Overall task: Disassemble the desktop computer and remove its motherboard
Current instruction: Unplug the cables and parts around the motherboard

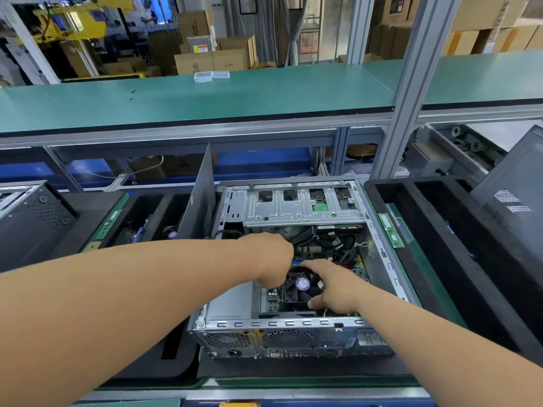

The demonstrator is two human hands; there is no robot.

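While the motherboard (357, 267) is lying in the case (293, 336), both hands are reaching beside the fan (302, 284): left hand (271, 259) apparently pinching something hidden, right hand (332, 284) spread; tugging risks snapping connectors

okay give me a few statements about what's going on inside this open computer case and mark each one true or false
1. Both hands are inside the open computer case. True.
2. The side panel is fitted on the case. False: it stands upright at the case's left side.
3. The right hand lies beside the cooler fan. True.
4. The left hand holds a screwdriver. False: no tool shows.
5. The drive cage lies on the green bench. False: it sits in the case's far end.
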